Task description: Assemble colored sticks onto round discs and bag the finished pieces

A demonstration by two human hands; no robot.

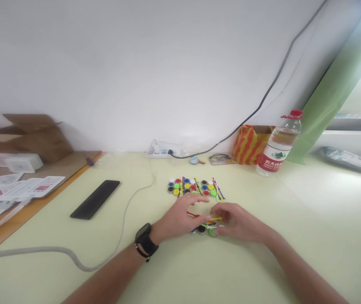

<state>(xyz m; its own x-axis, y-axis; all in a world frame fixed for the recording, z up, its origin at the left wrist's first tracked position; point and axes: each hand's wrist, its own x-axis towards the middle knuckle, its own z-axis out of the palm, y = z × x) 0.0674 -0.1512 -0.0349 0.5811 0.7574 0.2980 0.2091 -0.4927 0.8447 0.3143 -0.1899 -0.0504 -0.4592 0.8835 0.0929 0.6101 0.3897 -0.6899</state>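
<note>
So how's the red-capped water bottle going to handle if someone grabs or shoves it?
Probably heavy for its size: the water bottle looks well filled with clear liquid. Likely to tip if pushed near the top, being tall on a narrow base. The wall looks like clear plastic, so it may flex a bit when squeezed.

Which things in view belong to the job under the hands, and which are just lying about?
Seemingly in the job: coloured round pieces; red stick; yellow arrow-tipped stick.
Seemingly lying about: water bottle; black flat object; striped bag; cardboard box.
</note>
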